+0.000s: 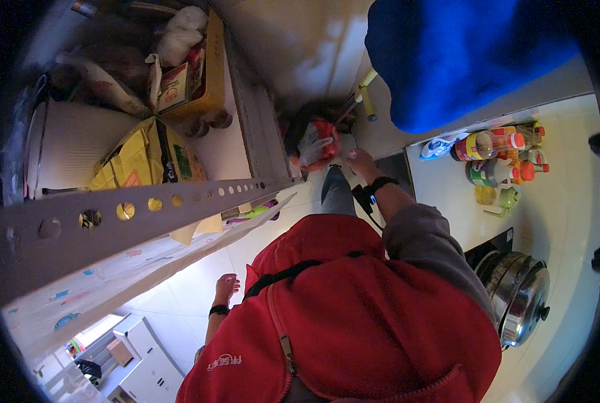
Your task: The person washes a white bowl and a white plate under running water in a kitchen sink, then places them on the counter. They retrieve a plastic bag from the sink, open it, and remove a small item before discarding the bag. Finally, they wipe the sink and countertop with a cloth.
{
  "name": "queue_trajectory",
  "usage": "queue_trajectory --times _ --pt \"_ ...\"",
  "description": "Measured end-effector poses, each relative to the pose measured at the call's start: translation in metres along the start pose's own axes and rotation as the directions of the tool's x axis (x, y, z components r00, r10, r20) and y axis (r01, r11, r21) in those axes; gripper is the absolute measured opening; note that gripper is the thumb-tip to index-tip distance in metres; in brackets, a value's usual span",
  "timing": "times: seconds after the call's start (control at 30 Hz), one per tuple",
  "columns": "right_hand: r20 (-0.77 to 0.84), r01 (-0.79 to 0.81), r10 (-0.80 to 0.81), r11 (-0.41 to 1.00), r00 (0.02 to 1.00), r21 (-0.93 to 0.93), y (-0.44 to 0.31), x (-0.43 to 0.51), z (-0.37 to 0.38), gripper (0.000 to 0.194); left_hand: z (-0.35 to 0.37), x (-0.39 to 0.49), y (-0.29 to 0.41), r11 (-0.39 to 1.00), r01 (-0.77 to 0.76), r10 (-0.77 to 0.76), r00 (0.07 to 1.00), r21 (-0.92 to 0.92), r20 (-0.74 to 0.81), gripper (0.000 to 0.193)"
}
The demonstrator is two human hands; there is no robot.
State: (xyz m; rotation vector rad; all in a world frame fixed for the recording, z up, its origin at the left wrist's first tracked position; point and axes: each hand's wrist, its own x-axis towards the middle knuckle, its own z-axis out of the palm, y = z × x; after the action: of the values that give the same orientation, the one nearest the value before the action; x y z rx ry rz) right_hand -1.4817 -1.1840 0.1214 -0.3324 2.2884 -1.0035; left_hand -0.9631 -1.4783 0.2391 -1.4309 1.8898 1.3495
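Observation:
My right hand (363,163) reaches forward past the counter's corner, fingers curled inward. It is small in view, so whether it holds something is unclear. Close to its left, but apart from it, a red plastic bag (325,146) with a translucent bag (310,146) on it sits low down. My left hand (227,287) hangs beside my body with fingers loosely bent and nothing visible in it. Both wrists wear black bands. Below my right wrist is a dark device (364,199) with a small blue light and a cable. My leg (337,189) extends toward the bags.
On the left, a perforated metal shelf (143,206) holds a yellow package (133,156) and a cardboard box (214,65). A white counter (441,211) on the right carries several bottles (496,156) and a lidded steel pot (526,302). Blue cloth-like material (461,60) covers the upper right.

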Motion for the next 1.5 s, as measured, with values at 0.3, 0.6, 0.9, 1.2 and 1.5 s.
queue_trajectory --times 0.3,0.6,0.9,1.2,1.5 --pt "-0.035 0.038 -0.033 0.987 0.999 0.158 0.092 -0.028 -0.007 0.027 -0.004 0.051 -0.006 0.998 -0.030 0.032 0.999 -0.058 0.036 0.021" --pt "-0.037 -0.134 0.162 0.909 0.986 0.395 0.150 -0.179 0.007 0.016 -0.010 0.101 -0.045 0.997 -0.026 0.035 0.991 -0.071 0.126 0.020" --pt "-0.231 0.022 -0.008 0.998 0.973 0.060 0.166 -0.315 0.005 0.025 -0.006 0.079 -0.059 0.998 -0.032 0.020 0.982 0.062 0.188 0.019" --pt "-0.470 -0.213 0.183 0.977 0.864 -0.010 0.196 -0.465 0.041 0.032 0.057 0.066 -0.058 0.963 -0.157 0.052 0.905 0.218 0.423 0.021" --pt "-0.326 -0.767 0.769 0.619 0.549 0.169 0.290 -0.779 0.175 0.027 0.182 0.053 0.012 0.844 -0.349 -0.020 0.737 0.406 0.675 0.020"
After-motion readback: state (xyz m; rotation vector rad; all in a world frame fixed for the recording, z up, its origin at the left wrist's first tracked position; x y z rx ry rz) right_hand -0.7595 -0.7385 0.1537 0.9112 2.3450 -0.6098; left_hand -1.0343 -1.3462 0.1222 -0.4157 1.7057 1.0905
